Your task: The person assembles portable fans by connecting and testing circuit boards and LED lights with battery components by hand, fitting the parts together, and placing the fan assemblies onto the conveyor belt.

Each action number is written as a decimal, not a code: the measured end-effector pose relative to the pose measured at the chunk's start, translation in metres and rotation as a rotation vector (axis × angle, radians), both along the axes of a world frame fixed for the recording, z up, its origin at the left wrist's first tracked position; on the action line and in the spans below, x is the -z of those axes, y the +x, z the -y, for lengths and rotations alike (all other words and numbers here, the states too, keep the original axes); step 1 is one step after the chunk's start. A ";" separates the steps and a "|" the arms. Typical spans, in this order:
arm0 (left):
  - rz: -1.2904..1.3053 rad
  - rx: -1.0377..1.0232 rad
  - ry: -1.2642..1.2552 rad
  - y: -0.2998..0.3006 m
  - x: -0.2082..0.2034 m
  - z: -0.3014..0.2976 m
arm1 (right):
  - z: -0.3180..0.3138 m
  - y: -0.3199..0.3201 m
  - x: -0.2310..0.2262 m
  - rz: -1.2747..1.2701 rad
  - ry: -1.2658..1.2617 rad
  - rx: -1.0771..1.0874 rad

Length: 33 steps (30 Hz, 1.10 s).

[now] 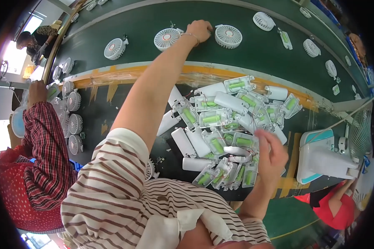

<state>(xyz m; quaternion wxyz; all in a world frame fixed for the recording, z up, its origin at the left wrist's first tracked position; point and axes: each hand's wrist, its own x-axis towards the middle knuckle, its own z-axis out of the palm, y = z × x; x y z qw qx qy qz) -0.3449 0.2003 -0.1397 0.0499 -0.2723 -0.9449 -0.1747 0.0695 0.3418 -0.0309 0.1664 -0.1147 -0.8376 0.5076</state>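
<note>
From where I stand, the fingertips of the left hand (200,31) are hard to make out at the top centre of the frame: the back of the hand covers them, so I cannot tell whether they grip anything. The hand sits between two round white plastic fan heads with slotted fronts, the left one (167,39) close by the wrist and the right one (228,36) just beside the thumb, both lying on the long dark-green surface (143,20). The left arm reaches out long and nearly straight, slanting from a cream sleeve with brown stripes (108,166) at lower left, with a thin bracelet (196,38) around the wrist. Right of centre, the right hand (274,151) is blurred, its forearm rising steeply from the lower edge and its fingers bent loosely inward; whether they touch or hold a part I cannot tell. That hand covers some of the right side of a heap of white plastic casings with light-green cylinders inside (234,103), which fills the centre of the frame, many casings overlapping so their ends are buried. Another white fan head (149,170) shows only partly beside the striped clothing at lower centre. At the left edge, a co-worker in a dark red checked sleeve (47,157) is cut off by the black rim, and at lower right a person in red (338,211) is partly hidden behind white equipment with turquoise edging (320,153).
</note>
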 end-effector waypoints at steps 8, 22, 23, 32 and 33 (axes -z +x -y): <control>0.804 0.000 1.147 0.166 -0.109 0.070 | 0.032 -0.094 0.013 0.008 0.508 -0.561; 0.990 -0.176 1.008 0.365 -0.156 0.196 | 0.064 -0.145 0.058 0.353 0.635 -0.457; 0.690 -0.059 1.026 0.369 -0.139 0.194 | 0.062 -0.141 0.055 0.348 0.595 -0.434; 0.923 0.041 1.084 0.375 -0.144 0.182 | 0.072 -0.065 -0.018 0.041 -0.484 -0.452; 1.094 -0.025 1.149 0.375 -0.144 0.179 | 0.073 -0.049 -0.026 0.001 -0.560 -0.456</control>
